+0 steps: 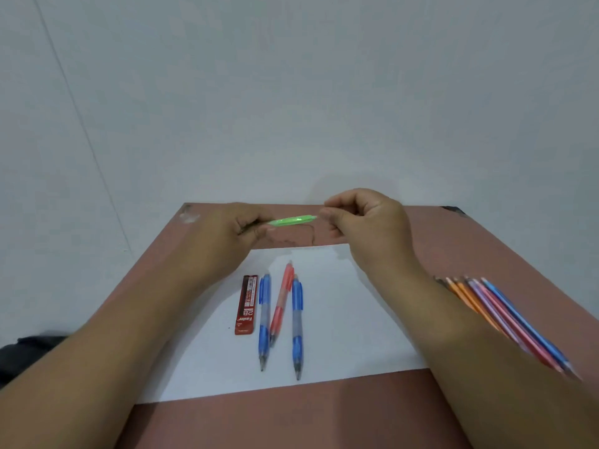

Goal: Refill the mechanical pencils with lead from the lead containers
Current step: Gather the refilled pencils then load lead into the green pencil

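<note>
My left hand grips one end of a green mechanical pencil, held level above the far part of the table. My right hand pinches at the pencil's other end with thumb and fingertips; whether something small is between them is too blurred to tell. On the white sheet lie a red lead container, two blue mechanical pencils and a red-orange mechanical pencil between them, tips toward me.
The brown table stands against a pale wall. A row of several coloured pencils lies at the right, partly hidden by my right forearm. A dark object sits off the table's left edge.
</note>
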